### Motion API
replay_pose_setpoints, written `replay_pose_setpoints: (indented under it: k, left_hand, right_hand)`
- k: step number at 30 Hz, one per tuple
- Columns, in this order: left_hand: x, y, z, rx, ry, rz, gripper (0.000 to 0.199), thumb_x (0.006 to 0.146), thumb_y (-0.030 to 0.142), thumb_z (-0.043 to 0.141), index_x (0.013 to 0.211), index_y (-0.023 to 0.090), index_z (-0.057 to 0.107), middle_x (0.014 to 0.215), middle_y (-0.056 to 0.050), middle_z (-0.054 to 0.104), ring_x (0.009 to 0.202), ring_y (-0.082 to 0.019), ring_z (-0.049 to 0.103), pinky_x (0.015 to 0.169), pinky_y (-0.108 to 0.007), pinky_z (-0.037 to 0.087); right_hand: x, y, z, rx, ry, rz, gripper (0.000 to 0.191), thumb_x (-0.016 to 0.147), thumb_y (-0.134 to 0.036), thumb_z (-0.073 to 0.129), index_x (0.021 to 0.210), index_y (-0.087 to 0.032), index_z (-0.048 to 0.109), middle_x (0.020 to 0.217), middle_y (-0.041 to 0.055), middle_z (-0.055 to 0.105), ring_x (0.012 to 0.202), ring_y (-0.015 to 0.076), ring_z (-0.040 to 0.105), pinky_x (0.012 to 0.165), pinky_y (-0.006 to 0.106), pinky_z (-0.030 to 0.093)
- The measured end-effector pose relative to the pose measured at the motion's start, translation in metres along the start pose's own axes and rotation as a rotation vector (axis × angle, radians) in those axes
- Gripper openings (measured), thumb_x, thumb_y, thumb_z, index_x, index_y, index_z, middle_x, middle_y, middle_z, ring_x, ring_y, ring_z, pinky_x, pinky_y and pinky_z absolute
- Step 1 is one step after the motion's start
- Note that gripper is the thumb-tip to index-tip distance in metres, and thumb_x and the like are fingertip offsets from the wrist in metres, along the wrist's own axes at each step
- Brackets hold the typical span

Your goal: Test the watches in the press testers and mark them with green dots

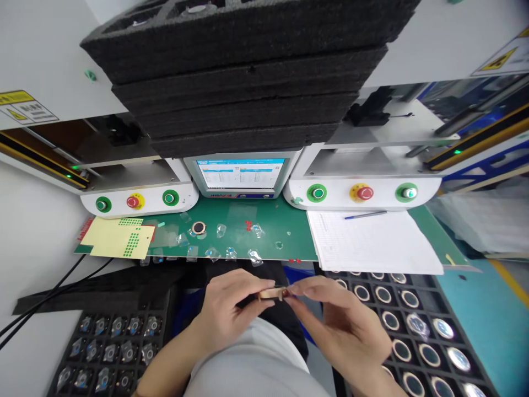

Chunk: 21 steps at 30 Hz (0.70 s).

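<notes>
Both hands (225,300) pinch a small, flat gold-coloured piece (270,294) at lower centre (edge-on, fingertips partly covering it); stacked black foam trays (248,82) block upper centre, cut off above.

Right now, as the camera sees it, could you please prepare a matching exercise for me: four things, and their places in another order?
1. Pen
2. Gold part
3. Foam stack
4. Yellow sheets

A. Above the screen, as pictured
B. At the left end of the green table
C. On the white papers
D. Between the left hand and the right hand, touched by both

Pairs: 1-C, 2-D, 3-A, 4-B
</notes>
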State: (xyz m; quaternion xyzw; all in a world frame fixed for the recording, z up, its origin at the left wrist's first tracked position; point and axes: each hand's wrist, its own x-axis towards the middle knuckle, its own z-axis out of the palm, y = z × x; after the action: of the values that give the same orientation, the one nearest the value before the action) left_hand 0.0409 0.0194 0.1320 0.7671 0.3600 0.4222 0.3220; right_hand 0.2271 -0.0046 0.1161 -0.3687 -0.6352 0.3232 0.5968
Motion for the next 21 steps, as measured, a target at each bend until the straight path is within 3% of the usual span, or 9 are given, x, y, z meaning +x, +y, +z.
replay_pose_setpoints:
  k: [5,11,14,16,21]
  left_hand:
    - [0.0,0.002,-0.001,0.069,-0.015,0.032,0.021,0.085,0.012,0.066,0.106,0.012,0.067,0.086,-0.007,0.074,0.074,-0.013,0.066,0.069,-0.022,0.054]
    - [-0.003,-0.003,-0.006,0.048,-0.128,0.059,0.016,0.089,0.015,0.062,0.104,0.014,0.066,0.079,-0.006,0.072,0.07,-0.015,0.065,0.064,-0.024,0.053]
    - [-0.003,-0.004,-0.007,0.02,-0.161,0.05,0.017,0.088,0.016,0.064,0.105,0.015,0.066,0.078,-0.005,0.072,0.069,-0.015,0.064,0.065,-0.025,0.052]
    - [-0.003,-0.004,-0.008,0.01,-0.151,0.049,0.018,0.088,0.016,0.064,0.105,0.015,0.066,0.078,-0.005,0.072,0.069,-0.014,0.064,0.065,-0.024,0.052]
    - [-0.002,-0.003,-0.009,0.007,-0.072,0.039,0.018,0.087,0.015,0.065,0.104,0.014,0.067,0.078,-0.006,0.072,0.07,-0.014,0.065,0.064,-0.023,0.052]
  right_hand:
    - [0.003,-0.001,0.0,-0.067,-0.009,-0.002,0.039,0.078,0.007,0.062,0.105,-0.021,0.059,0.087,0.0021,0.068,0.081,0.0144,0.067,0.071,0.026,0.057]
    - [0.018,0.0,-0.015,0.04,-0.305,0.108,0.029,0.084,-0.001,0.061,0.103,-0.023,0.058,0.085,0.0013,0.063,0.076,0.013,0.063,0.065,0.025,0.055]
    - [0.022,0.001,-0.019,0.128,-0.372,0.134,0.03,0.085,-0.002,0.06,0.105,-0.024,0.058,0.085,0.0011,0.062,0.074,0.0123,0.06,0.063,0.025,0.055]
    - [0.021,0.002,-0.017,0.152,-0.35,0.102,0.033,0.084,0.001,0.06,0.106,-0.023,0.058,0.084,0.0007,0.062,0.074,0.0126,0.06,0.063,0.026,0.054]
    - [0.011,0.004,-0.006,0.064,-0.14,-0.007,0.044,0.076,0.008,0.063,0.108,-0.021,0.058,0.094,0.0035,0.066,0.085,0.0148,0.065,0.072,0.027,0.057]
